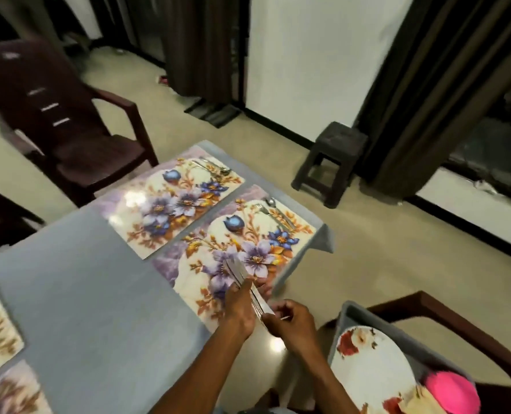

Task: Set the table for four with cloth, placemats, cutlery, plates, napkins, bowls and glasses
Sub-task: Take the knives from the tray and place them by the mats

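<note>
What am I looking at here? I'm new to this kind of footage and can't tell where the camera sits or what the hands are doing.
There is no machine here: a person wears one wide-angle camera on the head, looking down at their own hands. The table has a grey cloth and floral placemats; the near placemat and the far placemat each carry a fork and spoon at the far end. The left hand and right hand together hold a bunch of cutlery over the near mat. At lower right, a grey tray on a chair holds flowered plates and something pink.
</note>
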